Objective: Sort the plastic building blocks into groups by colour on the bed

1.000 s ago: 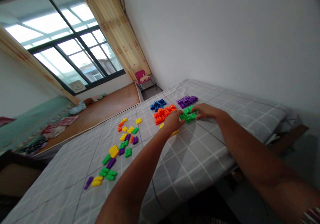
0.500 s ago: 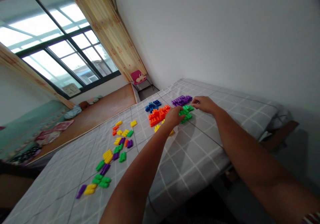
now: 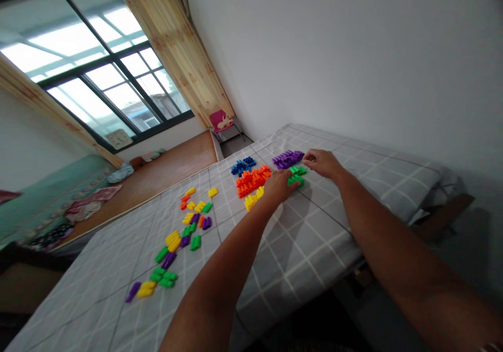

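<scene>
My left hand [image 3: 280,185] reaches over the left side of a group of green plastic building blocks [image 3: 297,176]. Its thumb and fingers are apart and appear to touch the blocks; part of the group is hidden behind them. Just right of the green group, my right hand [image 3: 321,162] hovers with fingers curled together in a pinch. Whether a piece is between those fingertips cannot be made out. Purple blocks [image 3: 288,158] lie beyond, close to the right fingertips. Left of my left hand are orange blocks [image 3: 253,180] and, partly covered by it, yellow blocks [image 3: 254,199].
Blue blocks [image 3: 242,166] sit at the far side. A loose trail of mixed blocks [image 3: 173,241] runs along the left of the checked grey cloth [image 3: 302,247]. A white wall [image 3: 353,53] rises along the right, with a pink chair [image 3: 220,120] beyond.
My left hand has shifted slightly right and lower against the green group, exposing more of the orange blocks. My right hand stays nearly in place. The view has turned slightly.
</scene>
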The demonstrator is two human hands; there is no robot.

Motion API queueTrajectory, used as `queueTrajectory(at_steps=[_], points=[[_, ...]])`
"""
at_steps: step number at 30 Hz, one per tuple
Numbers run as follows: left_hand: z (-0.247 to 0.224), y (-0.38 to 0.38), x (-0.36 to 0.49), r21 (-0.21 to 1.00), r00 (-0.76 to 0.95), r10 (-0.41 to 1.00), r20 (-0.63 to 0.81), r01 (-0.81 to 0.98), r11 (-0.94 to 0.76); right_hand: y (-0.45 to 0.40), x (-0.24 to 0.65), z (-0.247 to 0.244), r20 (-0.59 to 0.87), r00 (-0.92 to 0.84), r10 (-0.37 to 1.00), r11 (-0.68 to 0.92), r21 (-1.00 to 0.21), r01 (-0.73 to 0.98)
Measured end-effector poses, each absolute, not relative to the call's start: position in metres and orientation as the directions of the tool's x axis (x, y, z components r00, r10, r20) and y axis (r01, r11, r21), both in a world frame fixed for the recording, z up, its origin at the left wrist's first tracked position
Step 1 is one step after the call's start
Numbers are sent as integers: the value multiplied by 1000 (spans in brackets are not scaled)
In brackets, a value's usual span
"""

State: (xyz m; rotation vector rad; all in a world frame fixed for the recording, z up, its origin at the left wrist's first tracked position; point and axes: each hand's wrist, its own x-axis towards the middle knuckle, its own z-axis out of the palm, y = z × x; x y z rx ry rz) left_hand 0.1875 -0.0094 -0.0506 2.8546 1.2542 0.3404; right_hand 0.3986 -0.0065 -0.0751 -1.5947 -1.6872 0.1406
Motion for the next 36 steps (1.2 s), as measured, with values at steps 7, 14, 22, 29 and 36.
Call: queueTrajectory(at_steps=[7, 14, 22, 29, 36], points=[[-36, -53, 90, 138, 654, 719, 237, 710, -691, -7, 398, -78, 517, 172, 838, 214, -603, 768], [-46, -76, -85, 128, 438, 883, 172, 878, -461, -15, 367, -73, 581, 168, 797, 300, -622, 723], [-43, -61, -235, 27, -74, 997, -31, 997, 75, -38, 231, -35, 501, -412, 761, 618, -364, 697], [-67, -62, -264, 258, 103, 983, -155, 964, -60, 0, 114, -51, 307, -650, 696, 718, -306, 625], [-92, -71, -266, 334, 50, 993, 106, 939, -83, 56, 32, -81, 133, -568, 812, 583, -203, 786]])
